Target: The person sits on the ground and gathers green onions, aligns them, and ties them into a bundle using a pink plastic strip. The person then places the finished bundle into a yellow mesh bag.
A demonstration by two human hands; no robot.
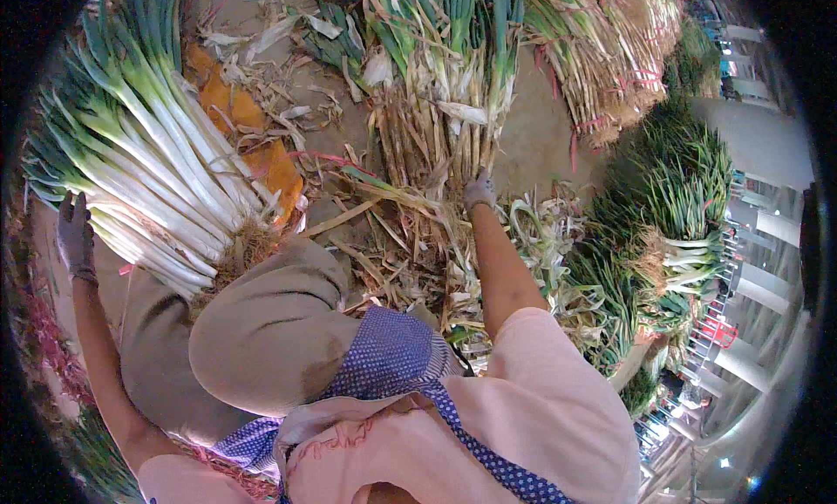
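Observation:
My left hand [75,236], in a grey glove, rests with fingers apart against the outer edge of a pile of cleaned leeks [163,170]. These have white stems and green tops, and their roots lie by my knee. At the upper middle lie untrimmed leeks [438,111] with dry brown outer leaves. My right hand [480,190], also gloved, is stretched out to their root end and closed around the base of a stalk; its fingers are partly hidden.
Peeled dry leaves [392,255] litter the floor before me. An orange sheet [242,111] lies beside the cleaned pile. Tied leek bundles [601,66] with red string are at the upper right. More green leeks [680,183] and a heap of stripped leaves [556,242] lie to the right.

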